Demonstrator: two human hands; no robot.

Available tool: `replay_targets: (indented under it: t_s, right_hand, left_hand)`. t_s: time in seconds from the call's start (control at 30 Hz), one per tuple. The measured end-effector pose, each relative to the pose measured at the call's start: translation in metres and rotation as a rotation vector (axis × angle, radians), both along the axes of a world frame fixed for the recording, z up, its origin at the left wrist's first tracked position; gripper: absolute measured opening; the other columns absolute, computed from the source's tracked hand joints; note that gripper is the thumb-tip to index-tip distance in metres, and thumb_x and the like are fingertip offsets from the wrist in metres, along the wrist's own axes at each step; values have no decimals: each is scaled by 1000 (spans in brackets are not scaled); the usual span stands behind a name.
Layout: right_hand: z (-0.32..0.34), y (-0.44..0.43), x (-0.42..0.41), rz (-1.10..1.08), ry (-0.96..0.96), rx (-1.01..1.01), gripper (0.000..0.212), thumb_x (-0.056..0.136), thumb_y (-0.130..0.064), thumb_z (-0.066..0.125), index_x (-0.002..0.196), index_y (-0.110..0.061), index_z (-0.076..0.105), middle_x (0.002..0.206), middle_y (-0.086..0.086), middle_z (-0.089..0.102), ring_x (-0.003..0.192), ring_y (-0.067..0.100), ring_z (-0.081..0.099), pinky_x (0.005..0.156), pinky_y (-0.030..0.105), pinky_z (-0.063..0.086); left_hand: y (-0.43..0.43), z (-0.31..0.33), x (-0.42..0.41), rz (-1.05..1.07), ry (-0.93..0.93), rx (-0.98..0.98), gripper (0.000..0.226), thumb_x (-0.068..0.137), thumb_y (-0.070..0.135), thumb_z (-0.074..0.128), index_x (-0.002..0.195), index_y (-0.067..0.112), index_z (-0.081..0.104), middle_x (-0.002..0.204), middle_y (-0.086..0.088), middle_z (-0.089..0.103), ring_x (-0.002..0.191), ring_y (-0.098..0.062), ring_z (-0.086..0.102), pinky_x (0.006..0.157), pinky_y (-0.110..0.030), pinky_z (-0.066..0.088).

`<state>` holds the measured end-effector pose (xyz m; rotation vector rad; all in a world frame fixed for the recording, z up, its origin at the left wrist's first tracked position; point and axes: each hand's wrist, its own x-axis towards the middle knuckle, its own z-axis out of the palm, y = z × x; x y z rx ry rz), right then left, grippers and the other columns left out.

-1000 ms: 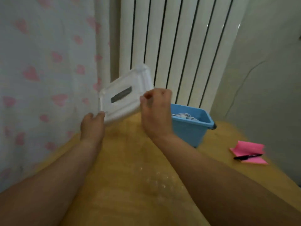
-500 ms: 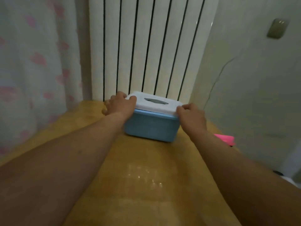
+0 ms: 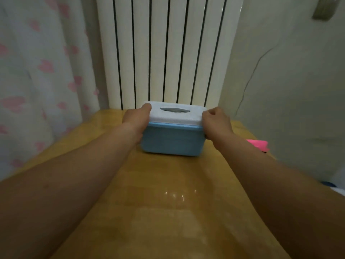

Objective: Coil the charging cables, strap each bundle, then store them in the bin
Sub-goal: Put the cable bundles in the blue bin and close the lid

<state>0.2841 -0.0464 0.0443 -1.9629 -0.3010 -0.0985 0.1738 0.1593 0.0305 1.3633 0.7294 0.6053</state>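
Observation:
A small blue bin [image 3: 171, 140] stands at the far end of the wooden table [image 3: 164, 202], close to the radiator. A white lid [image 3: 175, 114] with a slot handle lies flat on top of it. My left hand [image 3: 137, 118] grips the lid's left end, thumb on the top. My right hand [image 3: 216, 121] grips the right end of the lid and bin with curled fingers. The cables are hidden inside the closed bin.
A white radiator [image 3: 164, 53] rises behind the bin. A curtain with pink hearts [image 3: 41, 81] hangs on the left. Pink sticky notes [image 3: 258, 144] lie on the table to the right of my right forearm.
A second ago I held the lid tilted in the air beside the open bin. It now lies on the bin, and both hands have settled at its ends.

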Motion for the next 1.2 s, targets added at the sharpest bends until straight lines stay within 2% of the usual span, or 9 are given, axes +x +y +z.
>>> replay_targets:
  t_s: [0.13, 0.33, 0.47, 0.53, 0.6, 0.77, 0.97, 1.1, 1.2]
  right_hand:
    - [-4, -4, -6, 60, 274, 75, 60, 88, -46, 53, 143, -23, 48, 136, 8, 51, 112, 34, 57, 75, 48, 65]
    - [-6, -10, -8, 136, 433, 180, 56, 97, -39, 58, 149, -23, 42, 131, 7, 55, 116, 29, 57, 75, 42, 57]
    - [-28, -11, -15, 28, 376, 392, 90, 89, -45, 72, 160, -29, 20, 137, 3, 49, 103, 24, 56, 87, 50, 61]
    - [-37, -11, -20, -1, 439, 465, 92, 83, -56, 78, 155, -23, 32, 133, 4, 56, 97, 21, 58, 81, 47, 60]
    - [-40, -11, -25, 54, 479, 518, 76, 84, -59, 78, 140, -20, 46, 121, 2, 63, 96, 18, 62, 69, 37, 53]
    - [-41, -12, -23, 25, 39, 350, 52, 98, -49, 65, 140, -19, 62, 122, -2, 68, 96, 4, 60, 68, 24, 46]
    - [-36, -16, -22, 40, -127, 176, 23, 104, -45, 57, 117, -28, 64, 97, -16, 62, 90, 2, 58, 64, 21, 41]
    - [-36, -23, -14, 43, -213, 63, 41, 105, -51, 53, 125, -19, 70, 104, -4, 67, 93, 15, 63, 68, 28, 41]
    - [-36, -23, -9, 75, -178, 82, 46, 106, -51, 52, 134, -18, 67, 112, -2, 66, 100, 19, 61, 75, 32, 44]
  left_hand:
    - [2, -1, -12, -80, 17, 29, 50, 97, 35, 64, 140, 12, 55, 124, -11, 65, 108, -31, 66, 79, -43, 60]
    - [-1, -9, -21, -120, 15, 58, 48, 105, 40, 54, 147, 18, 49, 127, -10, 63, 112, -29, 64, 83, -45, 58]
    - [-2, -19, -15, -20, -81, 34, 74, 100, 39, 62, 164, 29, 26, 136, -6, 52, 112, -29, 60, 87, -47, 58]
    - [0, -28, -15, 21, -124, -29, 93, 96, 42, 70, 168, 38, 10, 139, -7, 48, 116, -32, 60, 96, -54, 59]
    - [3, -37, -16, 31, -122, -65, 102, 90, 52, 76, 166, 42, 8, 141, -9, 48, 118, -35, 60, 100, -59, 58]
    - [9, -43, -13, 19, -121, -102, 104, 79, 64, 80, 162, 32, 25, 139, -9, 53, 118, -34, 62, 95, -57, 60]
    - [8, -47, -12, 11, -154, -123, 86, 82, 65, 79, 149, 20, 51, 129, -7, 67, 113, -29, 67, 77, -42, 61]
    - [-7, -38, -15, 33, -194, -95, 80, 78, 65, 79, 143, 24, 59, 129, -5, 70, 112, -29, 69, 91, -48, 62]
    - [-13, -29, -19, 96, -184, 127, 70, 91, 59, 70, 151, 28, 54, 135, 2, 63, 116, -23, 63, 100, -44, 55]
